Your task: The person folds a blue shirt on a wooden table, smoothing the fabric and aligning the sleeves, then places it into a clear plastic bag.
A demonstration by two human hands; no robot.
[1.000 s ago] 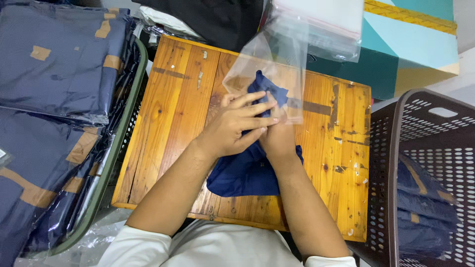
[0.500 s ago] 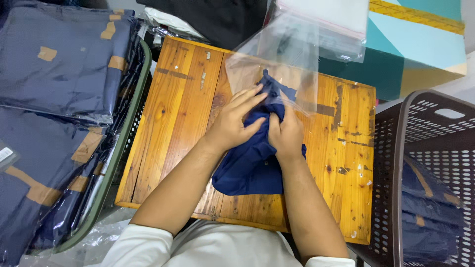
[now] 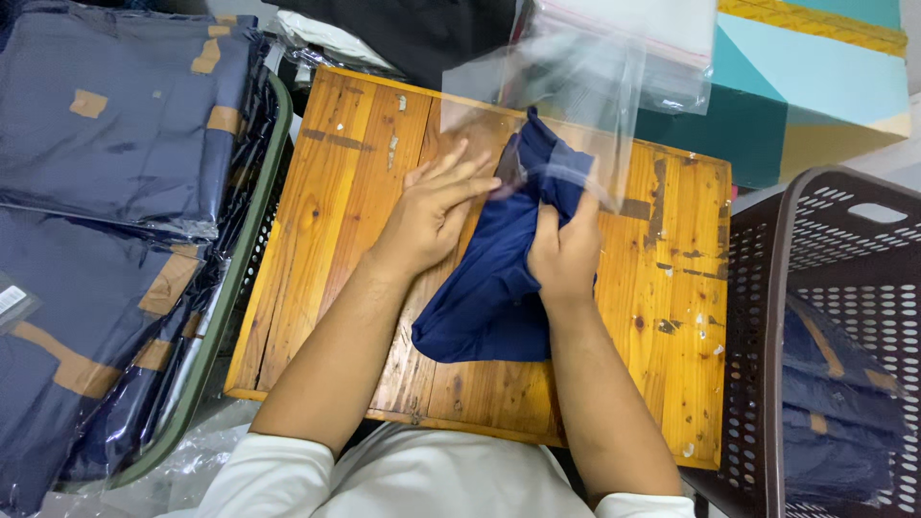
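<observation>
A folded navy blue garment (image 3: 489,297) lies on a small wooden table (image 3: 336,211), its top end inside the mouth of a clear plastic bag (image 3: 576,105). My right hand (image 3: 564,251) grips the garment's upper part. My left hand (image 3: 436,206) rests with its fingers spread on the bag's lower edge and the cloth, beside the right hand. The bag stands up off the table toward the far edge.
Left of the table, a green-rimmed basket (image 3: 225,317) holds stacked bagged navy garments (image 3: 106,144) with brown tape. At right, a dark plastic basket (image 3: 767,317) holds more bagged garments (image 3: 830,393). A teal and cream box (image 3: 806,86) sits at the back right.
The garment has been drawn up from flat under both hands, and its top has gone further into the bag. The bag has lifted and opened out; my right hand now grips the cloth.
</observation>
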